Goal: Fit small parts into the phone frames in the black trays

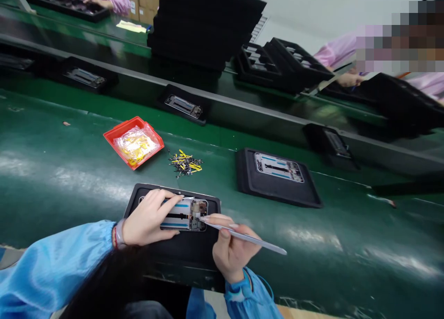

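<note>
An opened phone (176, 216) with blue strips and exposed circuit parts lies on a black foam tray (173, 252) at the table's near edge. My left hand (149, 217) spans the phone's left part, fingers on the far edge and thumb on the near edge, steadying it. Between the fingers of my right hand (232, 247) is a pair of metal tweezers (258, 239). Their tip meets the circuit area at the phone's right end; whether anything is pinched there is too small to tell.
Beyond lie a red bin (157, 145) with bagged yellow pieces and a pile of small black-and-yellow parts (186, 163). Another opened phone (279, 167) sits on foam trays (274, 189) to the right. Tall stacked trays (204, 27) stand behind the conveyor; pink-sleeved co-workers (118, 0) work across.
</note>
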Demonstrator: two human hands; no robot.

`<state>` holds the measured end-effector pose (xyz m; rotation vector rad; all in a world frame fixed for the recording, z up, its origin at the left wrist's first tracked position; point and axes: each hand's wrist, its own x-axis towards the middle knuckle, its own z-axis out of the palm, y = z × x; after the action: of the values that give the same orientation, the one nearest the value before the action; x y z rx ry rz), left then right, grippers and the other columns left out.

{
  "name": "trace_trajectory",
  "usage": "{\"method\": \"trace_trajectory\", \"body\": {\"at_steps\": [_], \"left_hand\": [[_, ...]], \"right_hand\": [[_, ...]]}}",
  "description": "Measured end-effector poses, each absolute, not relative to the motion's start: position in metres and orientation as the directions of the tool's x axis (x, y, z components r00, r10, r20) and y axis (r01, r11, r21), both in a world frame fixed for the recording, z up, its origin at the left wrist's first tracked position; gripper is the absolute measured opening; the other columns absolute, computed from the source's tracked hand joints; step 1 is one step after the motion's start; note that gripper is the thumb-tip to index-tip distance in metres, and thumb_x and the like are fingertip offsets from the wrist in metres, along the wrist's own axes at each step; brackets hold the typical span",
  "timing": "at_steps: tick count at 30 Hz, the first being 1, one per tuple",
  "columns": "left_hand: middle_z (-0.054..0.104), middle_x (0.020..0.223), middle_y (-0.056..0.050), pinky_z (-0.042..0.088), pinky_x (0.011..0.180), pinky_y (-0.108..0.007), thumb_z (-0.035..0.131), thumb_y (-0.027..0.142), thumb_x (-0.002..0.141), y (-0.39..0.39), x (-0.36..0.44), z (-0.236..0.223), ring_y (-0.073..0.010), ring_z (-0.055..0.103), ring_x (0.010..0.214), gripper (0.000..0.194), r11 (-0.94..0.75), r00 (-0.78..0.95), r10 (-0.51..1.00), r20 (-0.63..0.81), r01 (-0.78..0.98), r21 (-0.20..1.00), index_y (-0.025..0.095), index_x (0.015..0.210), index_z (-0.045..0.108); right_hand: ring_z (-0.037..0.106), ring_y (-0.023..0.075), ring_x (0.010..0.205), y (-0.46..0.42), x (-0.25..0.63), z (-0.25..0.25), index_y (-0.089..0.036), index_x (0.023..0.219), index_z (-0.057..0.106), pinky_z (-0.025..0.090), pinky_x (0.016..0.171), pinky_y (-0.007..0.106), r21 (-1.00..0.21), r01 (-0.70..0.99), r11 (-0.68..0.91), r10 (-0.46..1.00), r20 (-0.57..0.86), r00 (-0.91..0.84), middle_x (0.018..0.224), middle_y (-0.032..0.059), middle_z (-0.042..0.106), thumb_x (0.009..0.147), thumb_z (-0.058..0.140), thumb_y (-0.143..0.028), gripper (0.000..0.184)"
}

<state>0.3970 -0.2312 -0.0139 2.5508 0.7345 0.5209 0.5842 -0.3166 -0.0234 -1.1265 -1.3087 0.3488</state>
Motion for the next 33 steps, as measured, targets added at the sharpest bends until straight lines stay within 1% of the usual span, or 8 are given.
{"method": "trace_trajectory", "body": {"at_steps": [4, 7, 12, 16, 20, 24, 28, 33], "left_hand": [[0.056, 0.111, -0.015, 0.045, 0.083, -0.039, 0.073, 0.025, 0.068, -0.233, 0.399, -0.013, -0.0284, 0.054, 0.098, 0.067, -0.763, 0.818, 0.546, 0.178, 0.399, 0.508, 0.011, 0.126, 0.043], [0.057, 0.109, -0.013, 0.046, 0.082, -0.039, 0.074, 0.028, 0.066, -0.234, 0.401, -0.013, -0.0284, 0.055, 0.096, 0.068, -0.767, 0.848, 0.514, 0.131, 0.385, 0.514, 0.012, 0.125, 0.045], [0.056, 0.111, -0.011, 0.045, 0.082, -0.039, 0.073, 0.030, 0.065, -0.235, 0.404, -0.013, -0.0283, 0.055, 0.096, 0.069, -0.743, 0.858, 0.510, 0.065, 0.401, 0.537, 0.016, 0.126, 0.044], [0.056, 0.109, -0.012, 0.046, 0.081, -0.039, 0.074, 0.030, 0.063, -0.237, 0.404, -0.013, -0.0283, 0.055, 0.095, 0.070, -0.747, 0.862, 0.501, 0.074, 0.387, 0.541, 0.014, 0.125, 0.045], [0.056, 0.109, -0.011, 0.046, 0.082, -0.039, 0.072, 0.030, 0.064, -0.238, 0.404, -0.014, -0.0278, 0.055, 0.094, 0.068, -0.743, 0.861, 0.502, 0.080, 0.382, 0.550, 0.015, 0.124, 0.046], [0.056, 0.107, -0.011, 0.046, 0.081, -0.039, 0.074, 0.030, 0.062, -0.239, 0.404, -0.014, -0.0278, 0.055, 0.093, 0.069, -0.747, 0.863, 0.498, 0.086, 0.376, 0.548, 0.014, 0.123, 0.046], [0.056, 0.105, -0.011, 0.046, 0.081, -0.039, 0.076, 0.030, 0.061, -0.239, 0.405, -0.013, -0.0274, 0.055, 0.092, 0.070, -0.749, 0.869, 0.489, 0.084, 0.368, 0.551, 0.012, 0.122, 0.047], [0.054, 0.108, -0.009, 0.046, 0.081, -0.037, 0.072, 0.031, 0.065, -0.240, 0.405, -0.014, -0.0262, 0.055, 0.093, 0.067, -0.722, 0.860, 0.507, 0.059, 0.385, 0.575, 0.019, 0.125, 0.045]], "right_hand": [[0.071, 0.0230, 0.079, -0.315, 0.584, -0.028, -0.033, 0.114, 0.042, 0.059, 0.068, 0.041, -0.788, 0.357, 0.502, 0.766, 0.597, 0.240, 0.088, 0.0027, 0.074, 0.096, 0.048, -0.018, 0.024], [0.071, 0.0229, 0.084, -0.315, 0.584, -0.030, -0.032, 0.113, 0.047, 0.061, 0.070, 0.039, -0.790, 0.385, 0.477, 0.788, 0.578, 0.211, 0.093, 0.0035, 0.073, 0.094, 0.051, -0.014, 0.026], [0.072, 0.0224, 0.080, -0.314, 0.584, -0.033, -0.029, 0.106, 0.052, 0.062, 0.066, 0.035, -0.806, 0.419, 0.418, 0.813, 0.538, 0.223, 0.089, 0.0033, 0.074, 0.094, 0.051, -0.015, 0.019], [0.072, 0.0214, 0.080, -0.313, 0.584, -0.030, -0.028, 0.105, 0.054, 0.062, 0.068, 0.033, -0.809, 0.424, 0.408, 0.821, 0.528, 0.218, 0.090, 0.0033, 0.075, 0.094, 0.051, -0.016, 0.017], [0.073, 0.0221, 0.076, -0.310, 0.584, -0.022, -0.025, 0.095, 0.062, 0.062, 0.065, 0.032, -0.790, 0.490, 0.369, 0.845, 0.505, 0.178, 0.084, 0.0047, 0.075, 0.094, 0.050, -0.016, 0.015], [0.073, 0.0210, 0.075, -0.309, 0.583, -0.018, -0.025, 0.089, 0.063, 0.062, 0.066, 0.029, -0.783, 0.510, 0.357, 0.849, 0.499, 0.172, 0.083, 0.0045, 0.076, 0.093, 0.051, -0.016, 0.015], [0.073, 0.0208, 0.075, -0.308, 0.582, -0.020, -0.024, 0.089, 0.060, 0.061, 0.064, 0.029, -0.776, 0.497, 0.388, 0.832, 0.527, 0.174, 0.083, 0.0045, 0.075, 0.092, 0.052, -0.015, 0.012], [0.073, 0.0214, 0.077, -0.306, 0.582, -0.020, -0.024, 0.096, 0.059, 0.062, 0.064, 0.032, -0.726, 0.529, 0.439, 0.816, 0.569, 0.102, 0.083, 0.0061, 0.075, 0.091, 0.051, -0.012, 0.015]]}}
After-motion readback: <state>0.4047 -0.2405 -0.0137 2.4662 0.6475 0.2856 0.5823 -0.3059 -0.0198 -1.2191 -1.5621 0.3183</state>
